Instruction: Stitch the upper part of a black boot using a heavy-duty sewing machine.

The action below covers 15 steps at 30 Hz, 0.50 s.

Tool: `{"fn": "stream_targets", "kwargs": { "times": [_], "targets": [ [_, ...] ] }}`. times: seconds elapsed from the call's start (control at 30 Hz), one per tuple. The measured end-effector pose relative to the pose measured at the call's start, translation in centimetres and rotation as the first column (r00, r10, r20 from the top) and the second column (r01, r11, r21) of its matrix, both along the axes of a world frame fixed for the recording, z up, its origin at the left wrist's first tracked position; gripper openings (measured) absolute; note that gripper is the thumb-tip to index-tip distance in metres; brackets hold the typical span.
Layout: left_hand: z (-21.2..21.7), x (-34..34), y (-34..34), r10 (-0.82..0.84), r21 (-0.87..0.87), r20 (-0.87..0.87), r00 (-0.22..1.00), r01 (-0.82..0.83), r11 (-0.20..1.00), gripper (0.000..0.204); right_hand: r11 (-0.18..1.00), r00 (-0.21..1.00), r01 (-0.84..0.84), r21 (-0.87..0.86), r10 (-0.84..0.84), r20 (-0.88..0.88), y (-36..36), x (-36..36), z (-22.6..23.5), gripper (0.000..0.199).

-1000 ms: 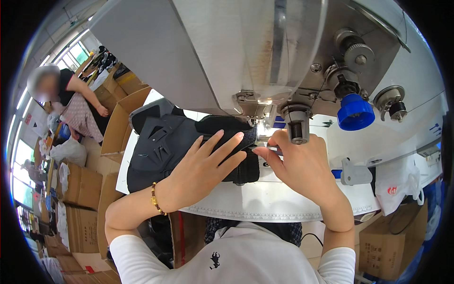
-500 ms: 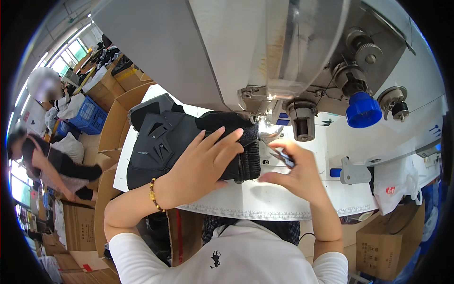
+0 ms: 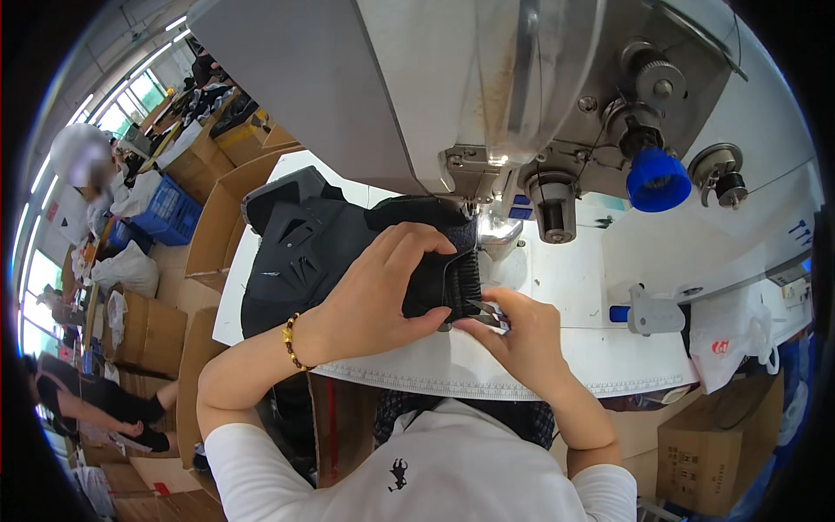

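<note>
A black padded piece [image 3: 291, 248] with moulded vents and a ribbed elastic edge [image 3: 467, 278] lies on the white sewing machine bed, its far end close by the needle area [image 3: 474, 207]. My left hand [image 3: 378, 291] grips it near the ribbed end, fingers curled on top and the thumb toward the near corner. A pair of small metal thread snips [image 3: 492, 317] is in my right hand [image 3: 517, 331], the blades at the near corner of the elastic edge. The blade tips are partly hidden by my fingers and the fabric.
The sewing machine head [image 3: 435, 78] overhangs the work, with a blue knob [image 3: 658, 181] at right. A ruler strip [image 3: 522, 389] edges the table. Open cardboard boxes [image 3: 217, 226] stand at left, and a white bag [image 3: 731, 335] hangs at right. Another person [image 3: 96, 396] is at far left.
My right hand and the snips have moved nearer to me, to the elastic edge's near corner. My left fingers have curled from lying spread. The other person at left has moved nearer.
</note>
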<state>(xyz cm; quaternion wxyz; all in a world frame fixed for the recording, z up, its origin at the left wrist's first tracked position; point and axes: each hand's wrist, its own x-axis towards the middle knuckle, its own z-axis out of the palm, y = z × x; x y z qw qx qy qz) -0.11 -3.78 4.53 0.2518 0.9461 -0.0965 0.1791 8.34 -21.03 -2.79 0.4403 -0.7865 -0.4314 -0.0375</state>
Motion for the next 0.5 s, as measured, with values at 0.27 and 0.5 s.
{"fn": "stream_targets", "kwargs": {
  "times": [0.27,0.5],
  "targets": [
    [-0.7,0.1,0.1,-0.040,0.028,0.034,0.999,0.039,0.999,0.055,0.950,0.997,-0.065,0.305,0.076,-0.023,-1.9,1.2,0.9,0.016],
    [-0.8,-0.1,0.2,-0.178,0.157,-0.056,0.982,0.185,0.970,0.046,0.783,0.894,-0.437,0.442,0.430,0.124,-2.6,0.0,2.5,0.021]
  ]
}}
